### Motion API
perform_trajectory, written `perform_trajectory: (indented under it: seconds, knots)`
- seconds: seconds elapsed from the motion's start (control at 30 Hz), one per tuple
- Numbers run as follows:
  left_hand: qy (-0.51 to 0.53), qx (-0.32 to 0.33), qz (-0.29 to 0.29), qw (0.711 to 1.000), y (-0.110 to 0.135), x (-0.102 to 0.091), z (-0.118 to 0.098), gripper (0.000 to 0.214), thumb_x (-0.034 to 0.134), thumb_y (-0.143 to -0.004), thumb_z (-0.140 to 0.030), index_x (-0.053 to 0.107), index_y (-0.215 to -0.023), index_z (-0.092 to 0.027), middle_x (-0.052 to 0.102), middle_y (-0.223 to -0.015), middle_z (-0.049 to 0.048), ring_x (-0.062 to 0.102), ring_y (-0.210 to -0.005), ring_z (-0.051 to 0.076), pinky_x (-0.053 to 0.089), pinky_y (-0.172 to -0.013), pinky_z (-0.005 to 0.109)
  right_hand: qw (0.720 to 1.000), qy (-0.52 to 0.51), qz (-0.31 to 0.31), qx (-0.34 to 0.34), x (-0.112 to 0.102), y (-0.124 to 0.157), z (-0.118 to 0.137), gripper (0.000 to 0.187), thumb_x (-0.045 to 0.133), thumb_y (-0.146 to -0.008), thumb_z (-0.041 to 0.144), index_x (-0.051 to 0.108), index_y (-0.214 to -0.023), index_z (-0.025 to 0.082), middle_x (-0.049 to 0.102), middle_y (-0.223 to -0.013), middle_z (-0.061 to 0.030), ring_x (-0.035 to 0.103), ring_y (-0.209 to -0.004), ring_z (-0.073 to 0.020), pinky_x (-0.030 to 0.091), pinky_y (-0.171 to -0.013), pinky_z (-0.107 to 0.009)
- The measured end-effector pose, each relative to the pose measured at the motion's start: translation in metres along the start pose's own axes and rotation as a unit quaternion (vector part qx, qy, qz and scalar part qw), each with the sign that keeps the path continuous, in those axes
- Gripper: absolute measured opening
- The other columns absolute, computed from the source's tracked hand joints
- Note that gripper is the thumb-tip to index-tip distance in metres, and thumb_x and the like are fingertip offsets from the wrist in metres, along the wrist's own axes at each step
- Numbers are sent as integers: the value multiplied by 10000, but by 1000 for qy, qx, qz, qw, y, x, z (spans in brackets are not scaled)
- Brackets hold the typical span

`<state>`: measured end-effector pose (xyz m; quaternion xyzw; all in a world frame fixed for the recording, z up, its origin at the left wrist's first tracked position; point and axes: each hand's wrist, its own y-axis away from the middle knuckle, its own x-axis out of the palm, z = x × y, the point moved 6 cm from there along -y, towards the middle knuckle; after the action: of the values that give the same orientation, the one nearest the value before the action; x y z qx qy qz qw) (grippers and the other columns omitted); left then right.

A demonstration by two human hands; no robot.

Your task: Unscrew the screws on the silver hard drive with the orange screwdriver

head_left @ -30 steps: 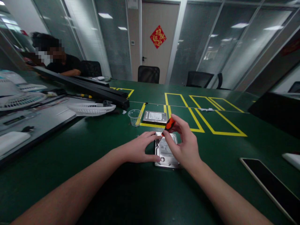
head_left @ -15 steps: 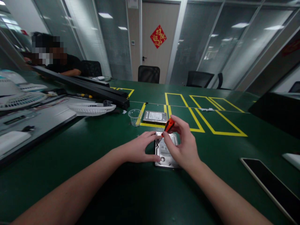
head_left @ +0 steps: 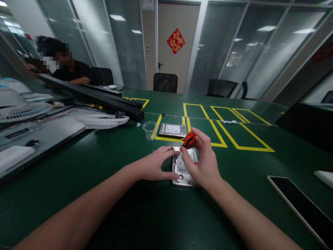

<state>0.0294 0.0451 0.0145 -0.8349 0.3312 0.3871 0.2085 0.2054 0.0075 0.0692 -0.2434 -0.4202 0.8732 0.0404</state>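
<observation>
A silver hard drive [head_left: 182,169] lies flat on the green table [head_left: 104,194] in front of me. My left hand [head_left: 154,165] rests against its left edge, thumb and forefinger spread along that side to hold it still. My right hand [head_left: 201,161] is pinched round an orange-and-black screwdriver [head_left: 188,139], held tilted with its tip down at the drive's far left corner. A second hard drive [head_left: 172,130] lies farther back by the yellow tape lines.
A small clear plastic cup [head_left: 150,130] stands left of the second drive. White fan grilles [head_left: 102,121] and a long black bar [head_left: 104,99] lie at the left. A person in black sits at the far left. A dark tablet [head_left: 301,208] lies at the right.
The screwdriver handle has shifted slightly in my right fingers, which have re-gripped it. My left hand and the drive have stayed in place.
</observation>
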Motion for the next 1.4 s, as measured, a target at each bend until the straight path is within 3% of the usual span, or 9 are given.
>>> perform_trajectory:
  seconds: [0.13,0.33,0.7,0.97,1.13,1.23,1.4]
  knots:
    - [10,15,-9,1000,-1,-1,-3,954,872,-866,-674,497,-1651,-282,418,-1759,166,380,-1626,436,342,-1331,648,999,-19,1,28,2,4,-6,747,717,-990,246,361,-1641,334,715,-1326,-108,770,-1070,-271,667,-984,-533]
    - [9,11,-8,1000,0,-1,-1,958,862,-876,-681,481,-1660,-283,420,-1756,166,398,-1617,429,347,-1335,640,999,18,-29,-8,-1,3,-3,677,767,-980,259,464,-1577,353,718,-1293,-84,762,-1005,-258,689,-913,-496]
    - [0,21,-4,1000,0,-2,-2,973,835,-893,-708,458,-1680,-278,360,-1794,163,333,-1656,433,331,-1345,645,998,-63,12,28,6,5,-6,787,683,-985,177,331,-1669,345,696,-1365,-108,775,-1122,-266,664,-1044,-545]
    - [7,4,-4,1000,0,-1,0,962,865,-879,-670,477,-1663,-270,405,-1763,171,395,-1620,430,348,-1336,641,999,37,-17,-31,-3,-1,3,646,761,-989,222,511,-1567,363,708,-1323,-73,746,-1043,-246,674,-923,-466]
    - [1,0,-2,1000,-1,1,3,970,872,-864,-676,495,-1653,-258,373,-1783,168,358,-1643,431,322,-1350,640,1000,12,-2,-11,0,0,0,695,690,-1021,205,423,-1647,352,688,-1435,-108,763,-1124,-274,668,-1000,-510]
    - [-1,-12,5,1000,-1,1,4,984,855,-864,-709,482,-1664,-275,337,-1804,162,330,-1654,451,319,-1342,671,1000,-20,12,5,2,0,-1,715,662,-1030,206,373,-1671,338,712,-1394,-114,779,-1122,-281,663,-1027,-540]
    - [7,-2,-2,1000,0,-1,0,936,871,-864,-672,514,-1631,-272,397,-1771,161,377,-1633,432,340,-1339,643,999,31,-17,-26,-3,-2,2,672,751,-997,230,486,-1600,366,709,-1385,-90,756,-1049,-260,681,-921,-488]
